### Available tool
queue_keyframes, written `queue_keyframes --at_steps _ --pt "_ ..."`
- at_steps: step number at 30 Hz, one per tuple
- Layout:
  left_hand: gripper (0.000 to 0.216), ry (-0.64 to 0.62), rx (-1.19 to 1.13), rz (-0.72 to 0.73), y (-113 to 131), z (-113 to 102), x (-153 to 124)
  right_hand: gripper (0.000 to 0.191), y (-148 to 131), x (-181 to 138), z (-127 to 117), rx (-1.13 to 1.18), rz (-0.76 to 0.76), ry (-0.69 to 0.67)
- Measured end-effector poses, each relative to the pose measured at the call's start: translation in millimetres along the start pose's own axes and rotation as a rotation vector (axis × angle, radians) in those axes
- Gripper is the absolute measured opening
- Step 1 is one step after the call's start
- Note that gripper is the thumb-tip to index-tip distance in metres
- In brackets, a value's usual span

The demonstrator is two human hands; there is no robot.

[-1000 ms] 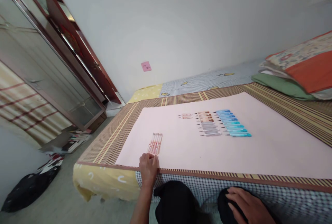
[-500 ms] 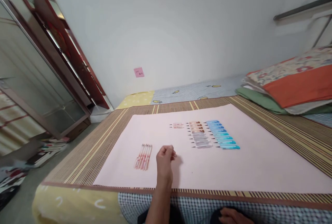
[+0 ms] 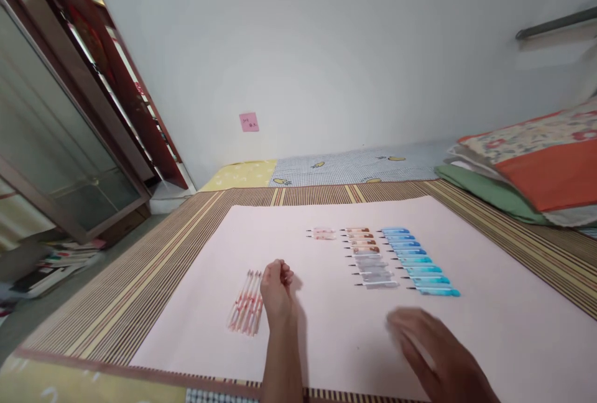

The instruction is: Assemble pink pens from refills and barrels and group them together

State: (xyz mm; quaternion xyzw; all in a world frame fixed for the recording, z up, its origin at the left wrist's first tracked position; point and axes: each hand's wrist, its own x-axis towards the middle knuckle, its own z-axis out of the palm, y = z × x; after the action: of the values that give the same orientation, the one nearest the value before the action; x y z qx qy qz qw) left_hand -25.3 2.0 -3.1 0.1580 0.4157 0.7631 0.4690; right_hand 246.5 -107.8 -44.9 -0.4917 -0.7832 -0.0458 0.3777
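Now that the right hand (image 3: 444,347) joins the left hand (image 3: 276,286) above the paper (image 3: 336,322), both can reach the pens (image 3: 428,270); whether either grip is closed, I cannot tell.

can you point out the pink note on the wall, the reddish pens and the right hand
Pink note (image 3: 249,122): head view, middle of its face.
Reddish pens (image 3: 245,305): head view, barrels mid-row.
Right hand (image 3: 438,341): head view, back of the hand.
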Motion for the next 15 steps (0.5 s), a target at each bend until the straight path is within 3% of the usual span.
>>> queue_keyframes --at_steps 2,7,11,15 --pt "0.031 0.007 0.022 0.053 3 2 3 0.024 10 59 9 0.005 -0.037 -0.002" --pt "0.029 0.064 0.097 0.062 4 2 10 0.027 29 170 70 -0.008 0.095 -0.305" --pt "0.031 0.043 0.162 0.083 1 -1 17 0.029 38 208 119 -0.074 0.162 -0.438" --pt "0.036 0.053 0.19 0.085 0 -3 24 0.021 43 219 145 -0.121 0.21 -0.462"
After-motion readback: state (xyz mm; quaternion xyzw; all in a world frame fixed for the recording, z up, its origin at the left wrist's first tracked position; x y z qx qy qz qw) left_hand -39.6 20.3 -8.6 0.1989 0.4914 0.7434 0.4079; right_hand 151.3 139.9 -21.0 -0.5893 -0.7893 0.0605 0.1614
